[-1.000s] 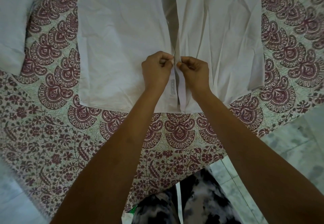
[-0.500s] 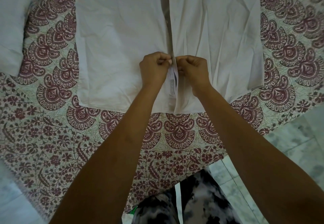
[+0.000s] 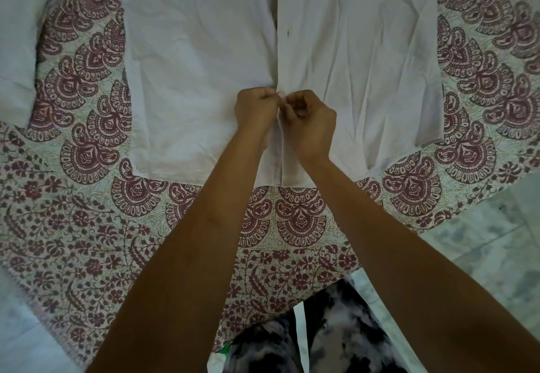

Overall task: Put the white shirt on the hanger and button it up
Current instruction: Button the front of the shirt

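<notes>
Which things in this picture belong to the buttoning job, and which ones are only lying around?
In the job:
- shirt, spread flat
- left hand and right hand, both pinching its front edges together

Lying about:
- patterned sheet under the shirt
- tiled floor
- white cloth at the left edge, perhaps a sleeve

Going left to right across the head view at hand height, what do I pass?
White sleeve, patterned bedsheet, shirt front panel, left hand, right hand, other front panel, bedsheet again.
</notes>
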Available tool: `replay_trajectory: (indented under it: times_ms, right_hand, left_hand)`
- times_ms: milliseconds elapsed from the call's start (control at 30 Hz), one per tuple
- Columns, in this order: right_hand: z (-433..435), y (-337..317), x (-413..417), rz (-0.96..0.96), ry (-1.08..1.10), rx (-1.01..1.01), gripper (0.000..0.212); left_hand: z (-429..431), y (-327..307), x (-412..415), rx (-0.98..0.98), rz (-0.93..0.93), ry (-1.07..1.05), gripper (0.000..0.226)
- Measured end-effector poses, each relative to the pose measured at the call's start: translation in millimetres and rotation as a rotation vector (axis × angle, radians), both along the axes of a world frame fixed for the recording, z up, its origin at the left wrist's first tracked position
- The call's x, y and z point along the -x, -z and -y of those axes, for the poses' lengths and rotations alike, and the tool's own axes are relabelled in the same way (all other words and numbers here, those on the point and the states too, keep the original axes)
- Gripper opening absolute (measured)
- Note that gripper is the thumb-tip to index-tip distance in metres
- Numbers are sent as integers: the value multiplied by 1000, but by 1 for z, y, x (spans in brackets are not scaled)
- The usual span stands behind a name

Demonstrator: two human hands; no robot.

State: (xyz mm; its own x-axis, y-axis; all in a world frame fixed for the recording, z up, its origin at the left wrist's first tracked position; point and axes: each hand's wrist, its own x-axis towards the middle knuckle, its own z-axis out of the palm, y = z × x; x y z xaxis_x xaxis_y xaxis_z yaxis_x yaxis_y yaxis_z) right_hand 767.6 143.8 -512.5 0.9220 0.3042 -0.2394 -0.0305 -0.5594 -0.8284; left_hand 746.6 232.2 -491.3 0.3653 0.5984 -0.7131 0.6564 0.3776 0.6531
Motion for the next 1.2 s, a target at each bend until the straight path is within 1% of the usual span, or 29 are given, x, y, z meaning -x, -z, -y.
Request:
replay_trajectory:
  times_ms: [133,267,367,467,567,700,767,867,967,1033,1067,1100,1133,1200]
  right_hand:
    - [-2,-1,-1,-8,45,-17,6]
    - [-6,-4,1,-13,42,-24,6]
    - [-6,-4,3,-23,57,-21,7]
    - [-5,-4,4,-43,60,-42,10]
    - [-4,-4,4,-79,62,-70,12]
    - [-3,-7,1,-105,51,-83,13]
    - [-2,-8,0,-114,40,-95,14]
    - [-1,-6,-4,-232,72,-185,15]
    - [1,-3,-9,-423,126,-314,9]
    - [5,-2,-15,-600,133,-411,9]
    - [7,-1,-18,-682,131,-439,11]
    - [7,-1,-21,-711,120,-433,11]
    - [8,1,-23,-679,103,-398,9]
    - [7,5,-24,-473,50,-248,2]
  left_hand:
    - [-2,5,-2,-37,7,31,24]
    - [-1,7,2,22,50,-61,17]
    - [0,7,3,75,90,-132,5]
    - [1,5,4,106,115,-160,13]
    - [1,4,5,140,142,-168,14]
    - [-2,6,3,54,109,-90,6]
    - [-5,8,3,-2,87,-32,8]
    - [-10,6,2,-1,77,32,5]
    - [-12,3,1,41,87,63,5]
    - [-12,3,1,76,98,51,4]
    - [-11,3,2,93,102,43,5]
    - [-11,4,2,94,105,39,9]
    - [-11,5,2,84,105,39,11]
    - [-11,8,2,25,90,61,10]
